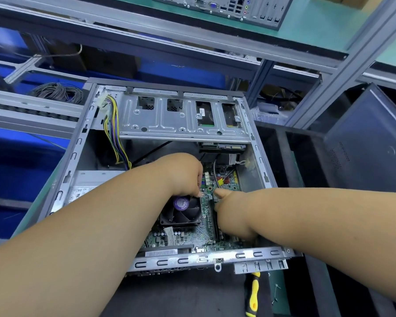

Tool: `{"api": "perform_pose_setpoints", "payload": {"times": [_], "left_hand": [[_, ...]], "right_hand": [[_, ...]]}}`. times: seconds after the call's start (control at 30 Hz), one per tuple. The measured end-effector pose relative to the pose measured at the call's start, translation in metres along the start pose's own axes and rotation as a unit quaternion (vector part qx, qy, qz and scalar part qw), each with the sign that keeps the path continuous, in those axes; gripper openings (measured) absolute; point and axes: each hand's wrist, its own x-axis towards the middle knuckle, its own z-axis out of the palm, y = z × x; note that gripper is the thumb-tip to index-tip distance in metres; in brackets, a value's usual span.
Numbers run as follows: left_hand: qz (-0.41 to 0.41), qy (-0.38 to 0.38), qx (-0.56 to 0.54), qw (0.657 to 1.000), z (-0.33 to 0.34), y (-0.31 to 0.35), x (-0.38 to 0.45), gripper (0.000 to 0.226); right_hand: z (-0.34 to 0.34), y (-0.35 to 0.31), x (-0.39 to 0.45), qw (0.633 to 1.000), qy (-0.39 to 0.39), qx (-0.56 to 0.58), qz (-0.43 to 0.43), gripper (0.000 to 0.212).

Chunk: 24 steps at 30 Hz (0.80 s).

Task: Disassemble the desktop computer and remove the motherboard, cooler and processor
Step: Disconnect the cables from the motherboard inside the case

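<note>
The open desktop case (78,143) lies on its side on the bench. The green motherboard (192,236) sits on its floor. On the board stands the black cooler fan (181,213) with a purple hub sticker. My left hand (183,175) reaches in from the left, fingers bent down, fingertips on the board at the fan's far right corner. My right hand (233,211) comes in from the right with its thumb stretched toward the left hand. Its fingers curl down over the dark slots (216,227) and are hidden. The processor is out of sight.
A yellow and purple cable bundle (114,133) hangs at the case's far left. The metal drive cage (183,120) spans the far end. A yellow-black screwdriver (253,296) lies in front of the case, and a dark side panel (370,143) leans at right. A second case (222,8) stands on the shelf above.
</note>
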Motion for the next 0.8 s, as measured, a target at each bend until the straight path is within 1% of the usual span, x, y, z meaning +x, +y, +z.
{"api": "perform_pose_setpoints", "payload": {"times": [0.1,0.17,0.2,0.23,0.3,0.33,0.37,0.4,0.47,0.5,0.57,0.63,0.7,0.8], "left_hand": [[-0.005,0.001,-0.006,1.0,0.0,0.001,0.0,0.02],[-0.01,-0.001,-0.013,1.0,0.001,0.0,0.0,0.019],[-0.013,-0.002,-0.018,1.0,0.0,0.0,0.0,0.018],[-0.016,-0.004,-0.022,1.0,0.0,0.0,0.001,0.017],[-0.019,-0.012,-0.027,0.999,0.0,0.0,0.0,0.017],[-0.019,-0.016,-0.026,0.999,-0.001,0.001,-0.001,0.018],[-0.02,-0.019,-0.023,0.999,-0.002,0.001,-0.001,0.02],[-0.021,-0.02,-0.022,0.999,-0.003,0.001,-0.002,0.021],[-0.029,-0.011,-0.028,0.999,-0.004,0.001,-0.002,0.018],[-0.039,-0.003,-0.031,0.999,-0.005,0.001,-0.002,0.016],[-0.065,0.006,-0.014,0.998,-0.008,-0.002,-0.002,0.022],[-0.093,0.012,0.013,0.996,-0.011,-0.006,-0.003,0.029],[-0.117,0.014,0.007,0.993,-0.016,-0.011,-0.005,0.033],[-0.123,0.003,0.024,0.992,-0.025,-0.017,-0.012,0.037]], "right_hand": [[0.0,-0.003,-0.003,1.0,-0.006,-0.021,0.003,0.024],[-0.001,-0.005,-0.006,1.0,0.007,-0.029,-0.005,0.012],[-0.003,-0.004,-0.009,0.999,0.015,-0.028,0.001,0.014],[-0.005,-0.001,-0.014,0.999,0.03,-0.027,0.01,0.015],[-0.009,0.005,-0.023,0.996,0.087,-0.023,0.031,0.012],[-0.01,0.009,-0.026,0.993,0.112,-0.019,0.042,0.017],[-0.011,0.012,-0.028,0.989,0.139,-0.009,0.048,0.02],[-0.011,0.014,-0.03,0.985,0.164,0.002,0.051,0.019],[-0.011,0.016,-0.031,0.978,0.2,0.022,0.059,0.012],[-0.009,0.017,-0.03,0.976,0.208,0.031,0.063,0.016],[-0.006,0.017,-0.032,0.971,0.226,0.046,0.061,0.026],[-0.002,0.017,-0.033,0.966,0.239,0.074,0.063,0.031],[0.0,0.016,-0.035,0.96,0.249,0.111,0.059,0.03],[0.004,0.016,-0.038,0.941,0.256,0.214,0.051,0.025]]}}
